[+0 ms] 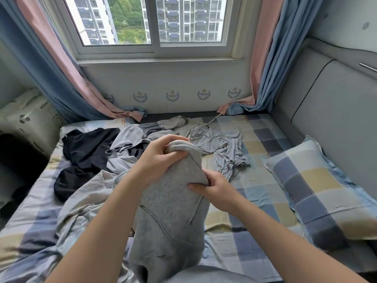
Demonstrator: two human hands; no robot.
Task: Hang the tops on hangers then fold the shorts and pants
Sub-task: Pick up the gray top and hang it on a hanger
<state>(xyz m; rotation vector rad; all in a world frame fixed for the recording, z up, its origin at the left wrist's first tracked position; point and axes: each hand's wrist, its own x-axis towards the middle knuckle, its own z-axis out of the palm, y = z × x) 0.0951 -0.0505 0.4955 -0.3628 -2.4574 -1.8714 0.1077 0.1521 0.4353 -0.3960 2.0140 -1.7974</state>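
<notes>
Checked bed (pixel 257 190) under the window was a mess, with the grey garment (pixel 169 203) held up over it, left hand (pixel 161 158) bunching its top end and right hand (pixel 216 190) pinching an edge, so it could've easily slipped and tangled into the loose clothes (pixel 130 137).

a home bedroom: checked bed (pixel 255 127), pillow (pixel 318 186), curtained window (pixel 153 27).

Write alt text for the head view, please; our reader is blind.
A person holds a grey garment above a checked bed, the left grip bunching its top edge, the right grip pinching its side. Behind it lie black clothes and grey clothes, with a checked pillow to the right and a window beyond.
</notes>
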